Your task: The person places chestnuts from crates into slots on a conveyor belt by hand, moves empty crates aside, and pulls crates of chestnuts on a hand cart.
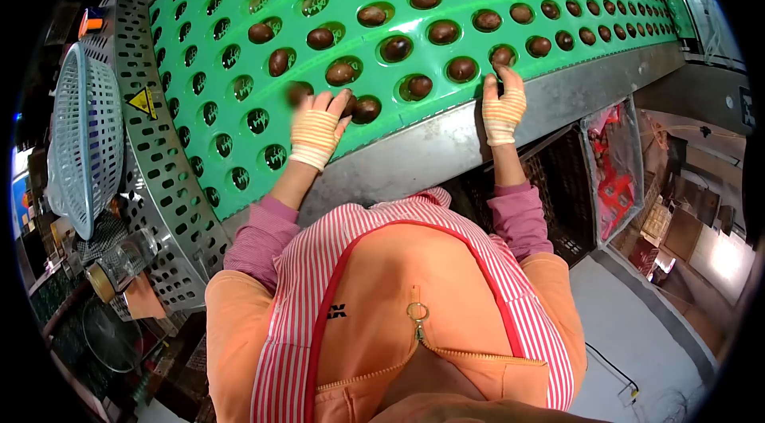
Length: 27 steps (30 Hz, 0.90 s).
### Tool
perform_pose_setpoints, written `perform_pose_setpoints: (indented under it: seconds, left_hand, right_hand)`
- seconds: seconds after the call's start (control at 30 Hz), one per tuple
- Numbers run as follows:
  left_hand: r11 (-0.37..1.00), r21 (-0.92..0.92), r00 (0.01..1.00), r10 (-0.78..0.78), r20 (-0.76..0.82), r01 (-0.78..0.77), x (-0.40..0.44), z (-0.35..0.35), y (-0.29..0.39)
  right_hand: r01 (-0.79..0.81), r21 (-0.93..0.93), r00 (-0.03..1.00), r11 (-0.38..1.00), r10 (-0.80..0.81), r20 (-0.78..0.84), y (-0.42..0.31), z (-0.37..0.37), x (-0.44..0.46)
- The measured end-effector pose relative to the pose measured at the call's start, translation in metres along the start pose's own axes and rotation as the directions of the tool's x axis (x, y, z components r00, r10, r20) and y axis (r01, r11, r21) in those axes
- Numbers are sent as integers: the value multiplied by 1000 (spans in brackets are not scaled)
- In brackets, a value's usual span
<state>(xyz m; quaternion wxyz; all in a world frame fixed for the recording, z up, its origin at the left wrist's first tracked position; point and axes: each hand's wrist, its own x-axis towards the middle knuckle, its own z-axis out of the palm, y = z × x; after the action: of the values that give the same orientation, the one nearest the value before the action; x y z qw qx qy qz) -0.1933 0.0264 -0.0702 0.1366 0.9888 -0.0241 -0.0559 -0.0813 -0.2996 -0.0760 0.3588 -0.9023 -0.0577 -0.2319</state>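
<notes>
A green sheet (pixel 382 116) with rows of oval pockets carries brown, egg-shaped pieces that look like dark eggs. My left hand (pixel 317 128), in a striped fingerless glove, bends over the near edge; a brown egg (pixel 348 104) shows between its thumb and fingers. Beside those fingers, another brown egg (pixel 299 93) is smeared by motion. One more egg (pixel 367 110) lies just right of that hand. My right hand (pixel 504 108), gloved alike, has its fingertips at the near side of an egg (pixel 502 56) in a pocket, thumb apart from the fingers.
A metal rail (pixel 414 144) runs along the sheet's near edge. At left are a perforated metal side plate (pixel 159 160) with a yellow warning sign (pixel 143 103) and a pale blue basket (pixel 84 136). Red material in a clear bag (pixel 613 168) hangs at right.
</notes>
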Motion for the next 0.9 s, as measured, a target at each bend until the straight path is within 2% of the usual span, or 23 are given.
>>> perform_pose_setpoints:
  seconds: [0.1,0.13,0.2,0.3,0.37,0.43,0.47,0.57,0.6,0.63,0.7,0.8,0.9]
  left_hand:
    - [975,-213,994,-50,95,70,23,-26,-4]
    - [937,-348,992,-25,-121,-19,36,-30,-7]
    - [956,-289,938,-47,-343,-58,78,-46,-10]
    - [953,-303,933,-99,-347,-12,167,-65,-8]
    - [980,-195,959,-96,-267,44,214,-52,-10]
    - [992,-51,993,-115,-23,113,231,-43,-11]
    - [995,9,995,-100,-29,101,234,-35,-15]
    - [931,354,989,126,-76,-92,225,-51,-25]
    - [912,381,984,177,-34,-151,215,-61,-30]
    - [907,378,983,170,70,-184,211,-65,-37]
    - [912,331,971,223,90,-241,202,-53,-63]
    - [955,-84,954,271,-131,-283,195,-54,-108]
    - [970,242,991,-54,118,24,157,-74,-134]
  right_hand:
    - [1,-3,1000,1000,-1,4,-3,-1,1]
    - [-6,-31,1000,1000,6,8,-1,0,0]
    - [-6,-59,1000,998,7,16,0,2,0]
    - [26,-88,1000,996,-25,12,-3,-1,2]
    - [33,-90,999,995,-31,19,-3,-1,1]
    - [6,-82,1000,997,-4,27,-4,-1,2]
    - [-13,-75,999,997,16,29,-6,-1,2]
    - [-26,-103,999,994,31,43,-7,-2,4]
    - [-40,-98,998,994,44,48,-7,-3,4]
    - [-47,-90,997,995,51,50,-7,-2,5]
    - [-52,-85,997,995,57,52,-6,-2,4]
    - [-64,-75,997,995,68,48,-6,-1,4]
    - [-79,-68,995,995,82,47,-6,0,4]
